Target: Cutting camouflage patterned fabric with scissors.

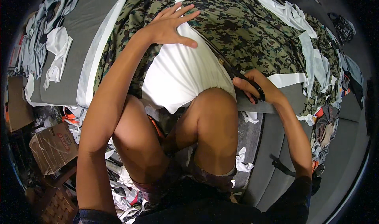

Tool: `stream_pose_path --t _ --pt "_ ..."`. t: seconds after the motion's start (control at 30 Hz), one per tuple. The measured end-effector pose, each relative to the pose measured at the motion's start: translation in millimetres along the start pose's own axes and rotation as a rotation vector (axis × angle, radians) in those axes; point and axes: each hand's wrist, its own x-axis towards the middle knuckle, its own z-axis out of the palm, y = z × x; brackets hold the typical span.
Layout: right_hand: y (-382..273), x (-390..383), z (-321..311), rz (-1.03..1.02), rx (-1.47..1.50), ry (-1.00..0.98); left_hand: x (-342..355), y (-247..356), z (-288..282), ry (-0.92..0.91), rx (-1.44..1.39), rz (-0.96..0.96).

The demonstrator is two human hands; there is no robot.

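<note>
White fabric (173, 72) is spread over camouflage-print cloth (252, 34) and droops over the near edge onto my knees. Flat on its far part lies my left hand (169, 27), fingers spread. My right hand (252, 88) is closed round the black handles of a pair of scissors (223, 61). The long blades point away and to the left, along the right border of the white fabric. Where the blade tips end is hard to make out against the cloth.
White strips (286, 80) lie at the right of the cloth. Grey garments (43, 30) are heaped at the far left, beside a white scrap (58, 52). A cardboard box (54, 148) sits at the lower left. Scraps (244, 160) litter the floor, and a dark strap (282, 165) lies at the right.
</note>
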Motion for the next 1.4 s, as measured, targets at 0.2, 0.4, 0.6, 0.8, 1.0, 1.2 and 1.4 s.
stream_pose_path --t 0.2,0.4,0.6,0.8,1.0,1.2,1.4 --pt "0.7 -1.5 4.3 0.026 -0.003 0.03 0.1 -0.1 1.0 -0.001 0.016 -0.008" --pt "0.2 -4.9 11.4 0.017 0.036 0.041 0.5 -1.0 0.7 -0.006 0.025 -0.012" --pt "-2.6 -6.4 15.4 0.019 0.041 0.056 0.8 -0.1 0.6 -0.006 0.013 -0.018" --pt "-6.0 -8.3 16.2 0.033 0.059 0.044 -0.3 -1.0 1.4 0.004 0.007 -0.018" --pt "-2.0 -12.7 15.1 -0.001 0.049 0.021 0.6 -1.2 2.1 0.005 0.01 -0.015" --pt "-4.3 -13.3 14.7 0.041 0.07 -0.017 -2.9 -14.0 -5.6 -0.023 -0.047 -0.094" --pt "-17.7 0.6 14.3 0.045 0.017 -0.009 -3.1 -15.3 -4.9 0.026 -0.044 -0.095"
